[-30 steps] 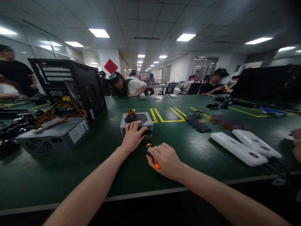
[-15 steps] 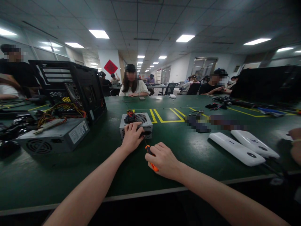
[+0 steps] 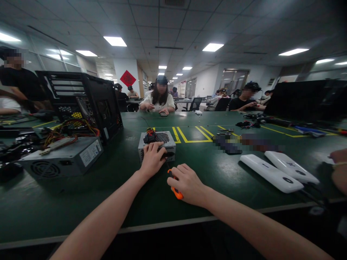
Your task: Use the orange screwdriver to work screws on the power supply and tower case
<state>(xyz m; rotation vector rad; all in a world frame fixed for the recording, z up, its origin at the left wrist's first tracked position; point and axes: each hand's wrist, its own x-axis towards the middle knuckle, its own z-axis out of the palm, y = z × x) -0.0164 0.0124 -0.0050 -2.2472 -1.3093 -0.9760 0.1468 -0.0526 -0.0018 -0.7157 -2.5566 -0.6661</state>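
A grey computer power supply [image 3: 169,147] with a perforated casing sits on the green table in front of me, a bundle of coloured wires [image 3: 150,135] on its top. My left hand [image 3: 152,158] grips its near side, fingers bent over the casing. Beside those fingertips is a black part [image 3: 169,154] on the near face; what it is I cannot make out. Closed around an orange and black screwdriver [image 3: 177,194], my right hand [image 3: 188,184] is low and to the right of the power supply. The thin shaft points up at the near face; its tip is hidden.
At left stand a second power supply [image 3: 78,155] and a black computer case [image 3: 101,104]. Two white devices [image 3: 271,173] lie at right, with tools [image 3: 225,130] and a dark monitor-like panel [image 3: 298,99] beyond. Another person's hand [image 3: 340,169] shows at the right edge.
My hands keep nearly the same places; the screwdriver handle looks slightly turned in my right hand. The person across the table has raised their head and shifted their hands.
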